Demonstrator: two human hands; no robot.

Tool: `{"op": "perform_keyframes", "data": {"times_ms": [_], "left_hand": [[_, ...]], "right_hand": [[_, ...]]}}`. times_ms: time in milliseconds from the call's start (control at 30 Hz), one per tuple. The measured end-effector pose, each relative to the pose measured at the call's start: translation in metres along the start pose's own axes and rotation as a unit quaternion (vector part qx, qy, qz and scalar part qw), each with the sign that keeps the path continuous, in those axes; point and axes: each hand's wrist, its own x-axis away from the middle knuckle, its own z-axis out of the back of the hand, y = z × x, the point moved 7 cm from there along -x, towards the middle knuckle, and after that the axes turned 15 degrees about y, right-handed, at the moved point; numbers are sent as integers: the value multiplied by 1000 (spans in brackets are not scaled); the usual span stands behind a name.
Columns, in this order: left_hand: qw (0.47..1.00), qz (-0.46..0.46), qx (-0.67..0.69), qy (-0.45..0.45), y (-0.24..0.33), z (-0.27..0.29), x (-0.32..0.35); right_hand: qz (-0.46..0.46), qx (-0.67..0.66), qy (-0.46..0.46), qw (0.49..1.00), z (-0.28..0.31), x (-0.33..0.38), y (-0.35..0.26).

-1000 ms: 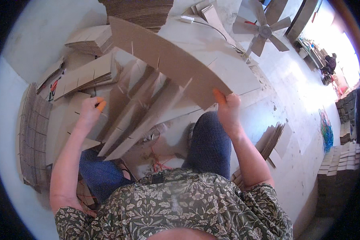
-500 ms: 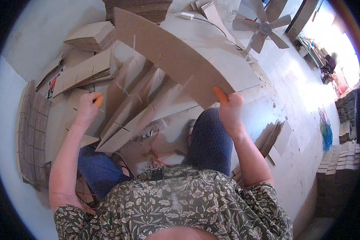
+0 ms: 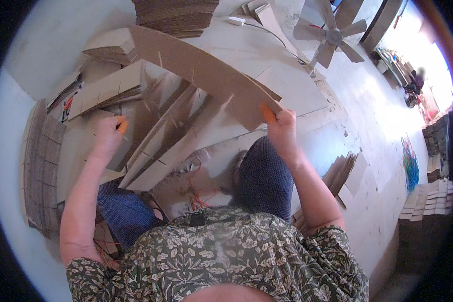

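Observation:
My right hand (image 3: 282, 128), with an orange cover on its thumb, is closed on the near end of a long brown cardboard strip (image 3: 186, 63) with slots along its lower edge. The strip arches away to the far left, over several upright slotted cardboard strips (image 3: 151, 156) that cross it at its slots. My left hand (image 3: 108, 135) is closed too, with an orange-covered digit, to the left of the upright strips. What its fingers hold, if anything, is hidden. Behind the right end of the arching strip, another cardboard edge (image 3: 265, 88) shows.
Stacked cardboard strips lie at the far left (image 3: 105, 90), along the left wall (image 3: 41, 171) and at the back (image 3: 176, 17). A fan (image 3: 332, 36) stands at back right. More cardboard (image 3: 347, 171) lies right of my knee; blue-green strings (image 3: 410, 161) lie farther right. A person (image 3: 416, 80) sits far off.
The long strip has come down onto the upright strips, its far end lower than before. My right hand has moved slightly left and down with it. My left hand has barely moved.

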Motion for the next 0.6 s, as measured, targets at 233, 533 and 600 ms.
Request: {"op": "perform_keyframes", "data": {"times_ms": [233, 533, 600], "left_hand": [[996, 86, -2, -38, -3, -3, -1], [994, 98, -20, -36, -8, 1, -3], [994, 99, -33, -44, -10, 0, -3]], "right_hand": [[-38, -34, 21, 998, 7, 5, 8], [-85, -7, -26, 996, 10, 4, 8], [-80, 1, -33, 996, 8, 9, 14]]}}
